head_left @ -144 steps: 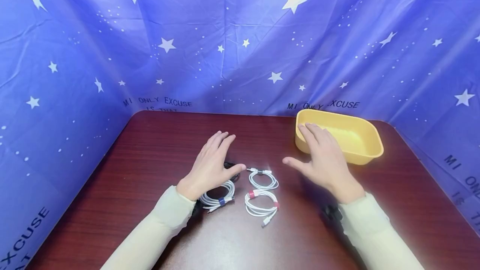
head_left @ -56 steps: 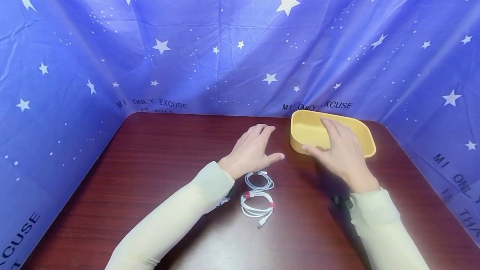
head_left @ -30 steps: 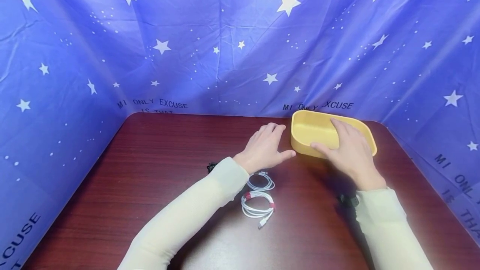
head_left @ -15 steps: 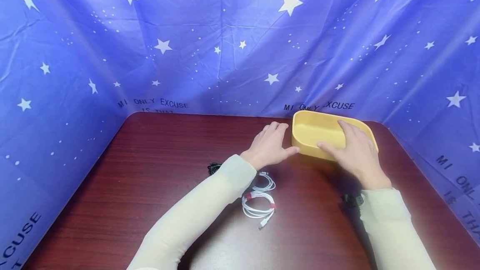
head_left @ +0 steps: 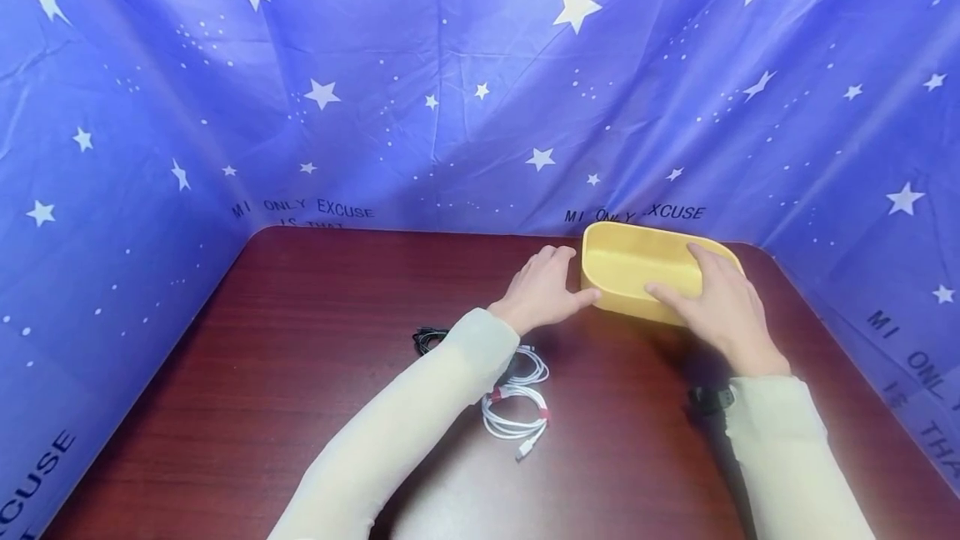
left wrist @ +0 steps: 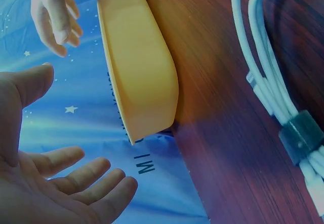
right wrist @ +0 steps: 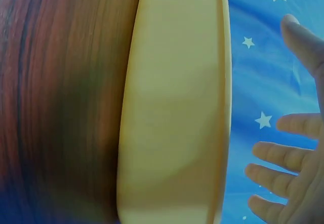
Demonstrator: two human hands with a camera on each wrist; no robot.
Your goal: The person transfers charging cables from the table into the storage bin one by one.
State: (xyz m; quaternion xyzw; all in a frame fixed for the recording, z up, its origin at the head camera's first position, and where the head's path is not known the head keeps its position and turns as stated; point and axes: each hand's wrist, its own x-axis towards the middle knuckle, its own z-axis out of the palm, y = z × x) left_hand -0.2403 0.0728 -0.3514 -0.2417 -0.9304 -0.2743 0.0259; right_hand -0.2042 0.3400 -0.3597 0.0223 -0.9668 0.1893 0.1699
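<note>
A yellow bin [head_left: 626,300] with rounded corners stands at the table's back right; its inside shows bare in the head view. My left hand [head_left: 542,283] is beside the bin's left end, thumb and fingers spread, nothing in them. In the left wrist view, a gap separates the left fingers [left wrist: 96,176] from the bin's wall [left wrist: 142,57]. Over the right part of the bin hovers my right hand [head_left: 723,302], overlapping its front rim in the head view. The right wrist view shows the right fingers [right wrist: 276,178] extended and apart from the rim.
A white coiled cable with red ties [head_left: 517,415] lies mid-table. Behind it are a pale coiled cable [head_left: 534,365], with a dark strap [left wrist: 301,138], and a black cable [head_left: 427,338], both partly under the left sleeve. A blue star-printed curtain [head_left: 450,90] encloses the table [head_left: 322,298].
From over the cables, my left hand has moved right and away from me to the bin's left end. My right hand has shifted right across the bin. The visible cables and bin stay put.
</note>
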